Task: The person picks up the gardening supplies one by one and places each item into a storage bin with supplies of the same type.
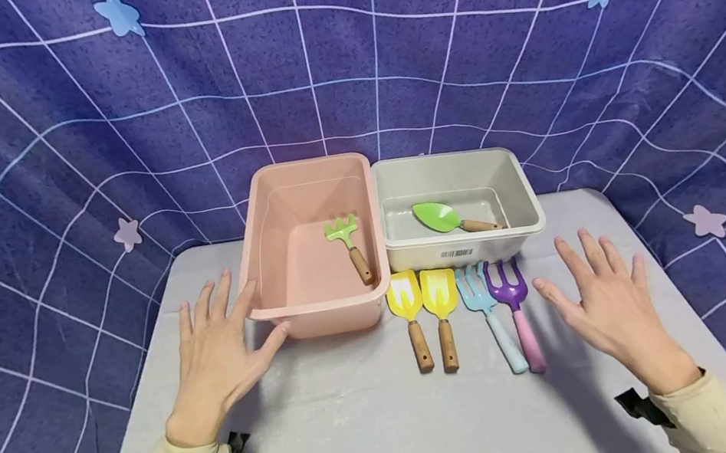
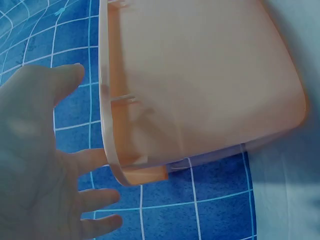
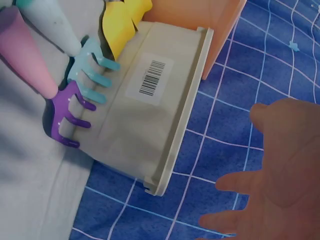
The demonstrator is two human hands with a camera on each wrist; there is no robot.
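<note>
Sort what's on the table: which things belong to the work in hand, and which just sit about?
In the work:
left hand, open, beside the pink bin
right hand, open, near the purple fork
blue fork
two yellow shovels
grey bin
green rake in the pink bin
green trowel in the grey bin

Just about:
star-print backdrop
table

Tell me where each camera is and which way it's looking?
Head: sits on the person's head, looks forward and down at the table, both bins and the toy tools; shows the left hand, right hand and both sleeves.
Left wrist: sits on the left wrist, looks past the open left hand at the pink bin from outside.
Right wrist: sits on the right wrist, looks at the grey bin, the purple fork and the blue fork; shows the right hand.
Shared: head and right wrist views both show the grey bin's barcode label.
</note>
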